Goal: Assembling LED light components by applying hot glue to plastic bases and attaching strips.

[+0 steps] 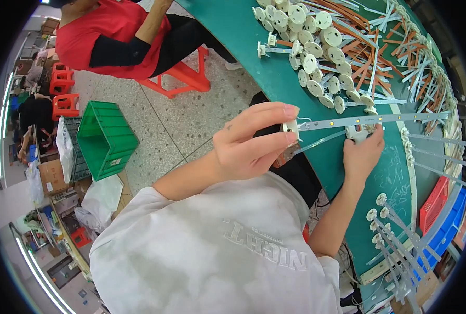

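Note:
My left hand (256, 138) is closed, its fingertips pinching a small white end cap (291, 127) with a short wire loop beside it. From that cap a long white LED strip (343, 122), dotted with small yellow chips, runs to the right over the green table. My right hand (362, 152) is closed round a white fitting (356, 134) just under the middle of the strip; its fingertips come close to the strip, and whether they touch it I cannot tell. A second, pale narrow strip (321, 142) slants between my hands.
A heap of round white lamp caps (311, 49) with orange and white strips lies across the far table (233, 31). Several capped strips (400, 240) fan out at the near right, by a red basket (434, 205). At left, a person in red (112, 39) sits near a green crate (105, 138).

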`<state>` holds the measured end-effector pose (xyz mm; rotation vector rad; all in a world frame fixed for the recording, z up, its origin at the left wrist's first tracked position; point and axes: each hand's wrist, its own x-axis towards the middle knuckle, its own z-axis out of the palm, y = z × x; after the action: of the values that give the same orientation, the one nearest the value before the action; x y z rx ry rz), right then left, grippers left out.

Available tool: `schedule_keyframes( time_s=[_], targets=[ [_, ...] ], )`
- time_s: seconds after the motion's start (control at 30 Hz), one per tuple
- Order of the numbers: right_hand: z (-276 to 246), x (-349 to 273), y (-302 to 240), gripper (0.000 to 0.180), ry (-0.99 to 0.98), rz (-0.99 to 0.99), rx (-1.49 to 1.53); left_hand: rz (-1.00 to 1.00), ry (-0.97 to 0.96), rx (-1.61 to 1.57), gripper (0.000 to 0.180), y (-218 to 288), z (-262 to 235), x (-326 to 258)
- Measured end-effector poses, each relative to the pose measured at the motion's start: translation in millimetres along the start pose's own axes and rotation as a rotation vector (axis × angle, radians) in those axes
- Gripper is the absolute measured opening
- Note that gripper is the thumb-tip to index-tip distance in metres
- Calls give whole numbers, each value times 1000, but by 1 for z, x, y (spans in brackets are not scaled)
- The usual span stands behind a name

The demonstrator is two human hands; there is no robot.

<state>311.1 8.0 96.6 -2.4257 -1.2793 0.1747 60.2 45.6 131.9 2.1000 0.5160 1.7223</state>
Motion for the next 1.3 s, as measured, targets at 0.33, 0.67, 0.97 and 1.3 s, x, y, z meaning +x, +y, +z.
schedule_keyframes(
  time_s=[0.33, 0.67, 0.97, 1.3],
  targets=[
    [-60, -63, 19, 74, -205, 303, 1922, -128, 27, 41, 34, -9, -7, -5],
    [-68, -97, -10, 58, -54, -34, 1195, -153, -11, 52, 33, -12, -8, -1],
    [-80, -111, -18, 25, -535, 60, 1411, -110, -39, 91, 32, -8, -4, 5],
    [-76, -108, -34, 32, -467, -92, 1436, -68, -96, 52, 37, -2, -15, 4]
  ],
)
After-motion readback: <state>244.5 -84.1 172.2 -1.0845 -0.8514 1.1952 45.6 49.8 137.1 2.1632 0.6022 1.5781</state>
